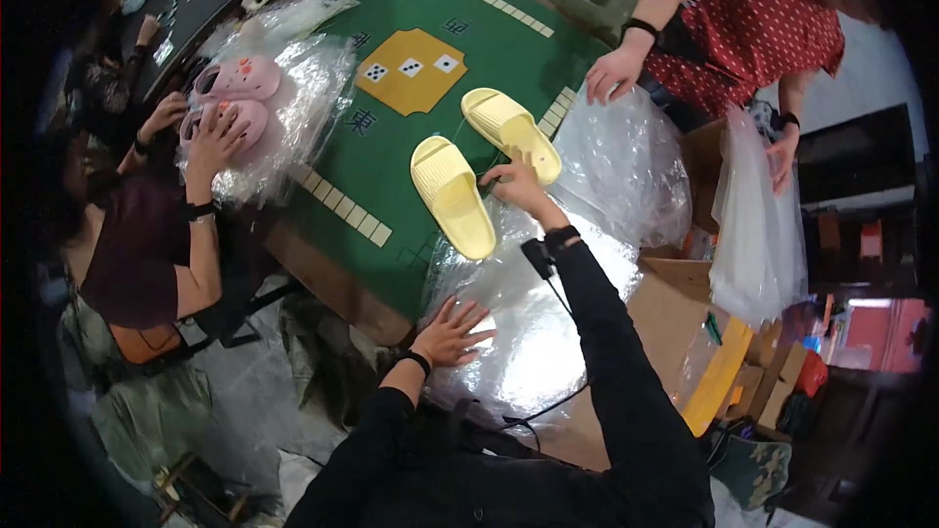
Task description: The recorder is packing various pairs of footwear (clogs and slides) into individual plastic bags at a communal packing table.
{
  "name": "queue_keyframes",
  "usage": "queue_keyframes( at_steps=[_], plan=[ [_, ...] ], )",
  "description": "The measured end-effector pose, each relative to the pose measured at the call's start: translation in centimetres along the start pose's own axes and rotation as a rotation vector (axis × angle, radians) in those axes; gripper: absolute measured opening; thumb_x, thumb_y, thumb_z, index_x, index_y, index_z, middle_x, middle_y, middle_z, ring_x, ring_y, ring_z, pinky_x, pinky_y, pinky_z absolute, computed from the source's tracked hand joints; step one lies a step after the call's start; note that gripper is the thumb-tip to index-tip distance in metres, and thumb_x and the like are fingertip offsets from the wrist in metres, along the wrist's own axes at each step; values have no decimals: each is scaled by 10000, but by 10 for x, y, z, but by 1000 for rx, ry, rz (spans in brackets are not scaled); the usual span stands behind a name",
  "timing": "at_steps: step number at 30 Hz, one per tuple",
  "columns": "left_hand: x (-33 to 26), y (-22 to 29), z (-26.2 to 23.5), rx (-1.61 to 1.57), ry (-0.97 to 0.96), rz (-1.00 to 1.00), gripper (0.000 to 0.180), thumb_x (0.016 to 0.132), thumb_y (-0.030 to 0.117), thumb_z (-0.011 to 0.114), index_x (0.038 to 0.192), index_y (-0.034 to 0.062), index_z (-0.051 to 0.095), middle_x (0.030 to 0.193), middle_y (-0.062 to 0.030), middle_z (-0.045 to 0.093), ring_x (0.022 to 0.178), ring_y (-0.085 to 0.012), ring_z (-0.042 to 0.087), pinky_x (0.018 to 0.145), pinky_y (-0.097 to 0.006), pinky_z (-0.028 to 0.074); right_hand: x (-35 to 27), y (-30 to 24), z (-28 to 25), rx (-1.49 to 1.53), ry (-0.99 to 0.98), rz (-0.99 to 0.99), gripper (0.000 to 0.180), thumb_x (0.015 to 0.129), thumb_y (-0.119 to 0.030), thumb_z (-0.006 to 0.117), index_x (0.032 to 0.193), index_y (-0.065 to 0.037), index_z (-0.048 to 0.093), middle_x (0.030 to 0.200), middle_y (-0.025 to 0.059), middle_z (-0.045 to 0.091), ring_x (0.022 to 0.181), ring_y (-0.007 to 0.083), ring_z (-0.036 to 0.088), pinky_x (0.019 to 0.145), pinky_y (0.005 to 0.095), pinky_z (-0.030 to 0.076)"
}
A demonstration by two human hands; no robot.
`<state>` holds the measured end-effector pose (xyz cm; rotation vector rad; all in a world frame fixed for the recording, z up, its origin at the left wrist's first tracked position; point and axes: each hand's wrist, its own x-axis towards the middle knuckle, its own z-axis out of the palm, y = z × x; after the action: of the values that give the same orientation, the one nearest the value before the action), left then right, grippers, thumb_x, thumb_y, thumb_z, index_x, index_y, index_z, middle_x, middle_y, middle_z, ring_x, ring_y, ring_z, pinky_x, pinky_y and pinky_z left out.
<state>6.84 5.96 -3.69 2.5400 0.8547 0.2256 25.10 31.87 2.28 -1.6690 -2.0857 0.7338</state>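
On green table (396, 10), finds left slide (452, 198), long axis slanting away-left, left of nearer, spread right hand (520, 182); left hand (450, 336) splayed on plastic (533, 337).

Strong glare on clear plastic (533, 352)

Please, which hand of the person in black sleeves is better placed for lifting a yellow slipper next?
Probably the right hand: its fingers are at the yellow slippers, while the left hand lies spread on the clear plastic, farther away.
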Motion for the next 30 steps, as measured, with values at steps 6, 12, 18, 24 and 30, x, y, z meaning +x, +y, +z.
queue_keyframes(
  at_steps=[6, 12, 18, 24, 30],
  plan=[
    [-2, 3, 10, 18, -45, -25, 550, 833, 482, 464, 1347, 373, 302, 1452, -47, 207, 1350, -290, 126, 1078, -551, 22, 13, -29, 24, -231, -26, 71, 244, 639, -244, 631, 867, -273, 713, 1455, 209, 136, 1324, 460, 41, 1079, 509, 39],
    [2, 2, 3, -5, -47, -16, 483, 865, 460, 419, 1331, 363, 336, 1443, -48, 215, 1350, -288, 117, 1085, -547, 26, 12, -10, 47, -363, 43, -3, 574, 704, -272, 580, 1269, -276, 477, 1413, 311, 104, 1288, 497, 136, 1070, 517, 102],
    [4, -3, 4, -31, 33, 11, 484, 861, 447, 423, 1329, 350, 346, 1439, -56, 223, 1354, -290, 107, 1086, -537, 6, 12, -19, 63, -350, 212, 148, 564, 738, -254, 558, 1289, -185, 456, 1410, 284, 170, 1269, 459, 228, 1050, 503, 187],
    [-2, -6, 3, -66, 115, 32, 534, 834, 424, 460, 1342, 292, 360, 1429, -74, 269, 1341, -300, 167, 1076, -546, 39, -23, -23, 46, -266, 396, 13, 454, 724, -168, 587, 1158, -43, 541, 1228, 321, 407, 1097, 471, 416, 937, 475, 351],
    [-12, 7, 6, -15, 80, 61, 542, 824, 414, 474, 1337, 276, 370, 1446, -97, 230, 1346, -313, 154, 1064, -565, 49, -153, -101, 29, 287, 264, 30, 313, 824, -116, 564, 1120, -16, 541, 1116, 187, 544, 1039, 288, 526, 889, 367, 412]
  ],
)
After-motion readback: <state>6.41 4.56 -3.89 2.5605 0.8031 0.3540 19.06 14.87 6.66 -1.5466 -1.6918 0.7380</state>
